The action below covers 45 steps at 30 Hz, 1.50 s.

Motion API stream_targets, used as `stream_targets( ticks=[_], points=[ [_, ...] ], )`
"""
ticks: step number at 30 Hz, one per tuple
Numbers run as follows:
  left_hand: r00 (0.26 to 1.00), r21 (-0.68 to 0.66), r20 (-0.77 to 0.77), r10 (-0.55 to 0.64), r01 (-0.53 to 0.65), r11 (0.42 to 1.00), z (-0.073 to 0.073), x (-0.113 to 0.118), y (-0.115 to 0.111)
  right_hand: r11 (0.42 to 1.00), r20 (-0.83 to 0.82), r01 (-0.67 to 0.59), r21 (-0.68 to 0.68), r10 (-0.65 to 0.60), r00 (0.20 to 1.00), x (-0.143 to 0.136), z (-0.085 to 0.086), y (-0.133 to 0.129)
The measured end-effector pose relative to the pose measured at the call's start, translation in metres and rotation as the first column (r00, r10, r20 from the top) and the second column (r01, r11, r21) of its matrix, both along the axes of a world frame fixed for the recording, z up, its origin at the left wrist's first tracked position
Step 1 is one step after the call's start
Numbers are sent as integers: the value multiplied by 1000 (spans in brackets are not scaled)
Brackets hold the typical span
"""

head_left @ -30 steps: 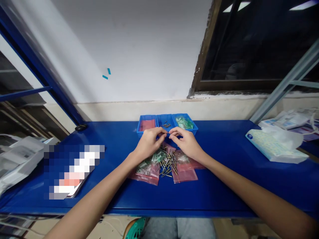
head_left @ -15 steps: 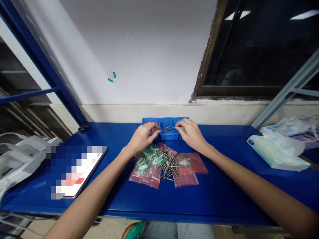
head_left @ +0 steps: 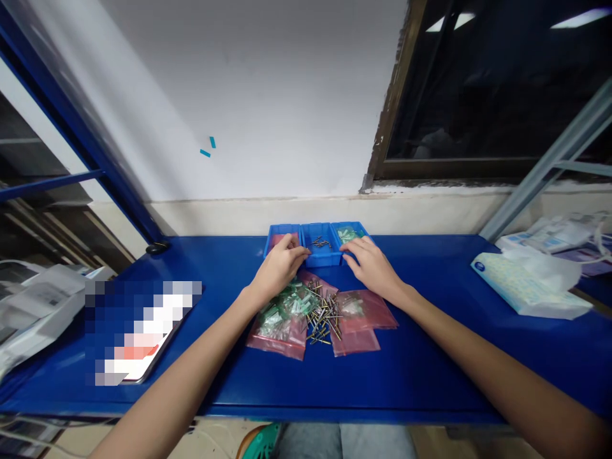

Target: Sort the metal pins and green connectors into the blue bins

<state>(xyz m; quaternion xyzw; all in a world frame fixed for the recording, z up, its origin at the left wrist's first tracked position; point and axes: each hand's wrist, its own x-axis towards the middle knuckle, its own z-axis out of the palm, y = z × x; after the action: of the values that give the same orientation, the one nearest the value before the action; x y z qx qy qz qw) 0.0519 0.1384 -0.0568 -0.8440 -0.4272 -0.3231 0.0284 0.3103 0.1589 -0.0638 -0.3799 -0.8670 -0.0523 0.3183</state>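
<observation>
My left hand [head_left: 281,264] is at the front of the left blue bin [head_left: 283,227], its thumb and fingertips pressed together; anything between them is too small to make out. My right hand [head_left: 371,262] is by the front of the right blue bin [head_left: 354,225], thumb and fingers apart, holding nothing visible. Between my hands, the middle blue bin [head_left: 322,260] contains several thin metal pins [head_left: 321,243]. A heap of silver and brass-coloured metal pins [head_left: 323,315] lies nearer me. Green and clear small pieces [head_left: 287,305] lie beside it, partly covered by my left hand.
Pink plastic bags [head_left: 366,312] lie around the heap. A tablet-like device [head_left: 165,341], partly blurred out, is at left, with white boxes [head_left: 45,306] beyond it. A tissue pack [head_left: 530,287] stands at right. The wall [head_left: 287,127] bounds the blue table [head_left: 430,376] behind.
The thin metal pin in my right fingers is no longer seen there; those fingers have spread and drawn back from the middle bin. The view has shifted slightly.
</observation>
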Motion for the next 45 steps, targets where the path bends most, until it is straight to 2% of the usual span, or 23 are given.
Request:
stream_targets(
  ticks=[7,17,23,27,30,34,40,42,45],
  points=[
    [994,-88,107,-29,39,995,-1,-2,3,999,-35,-17,32,18,999,-3,-5,-2],
    [992,-78,118,-34,43,996,0,-1,3,999,-95,-42,0,41,995,-4,-4,-1],
    [995,-86,90,-47,54,995,2,-1,0,999,-50,-40,12,40,998,-3,-2,-2],
    [999,2,33,-26,26,1000,8,-4,-5,999,-109,10,48,-5,994,-7,4,-11],
    [999,74,38,21,-24,997,20,-7,-11,997,-110,-73,9,74,991,-14,8,-21],
    [999,-13,-39,-31,30,999,31,-6,-17,967,-79,-224,-122,215,973,-25,3,-31],
    [947,-142,-308,-89,47,989,26,5,-24,930,-84,-275,-244,262,961,-30,-8,-30],
    [940,-201,-326,-103,38,979,26,3,-24,931,-88,-271,-246,257,962,-29,-7,-30],
    [952,-296,-275,-134,49,954,27,-5,-22,929,-79,-276,-246,265,961,-29,-4,-31]
  ],
)
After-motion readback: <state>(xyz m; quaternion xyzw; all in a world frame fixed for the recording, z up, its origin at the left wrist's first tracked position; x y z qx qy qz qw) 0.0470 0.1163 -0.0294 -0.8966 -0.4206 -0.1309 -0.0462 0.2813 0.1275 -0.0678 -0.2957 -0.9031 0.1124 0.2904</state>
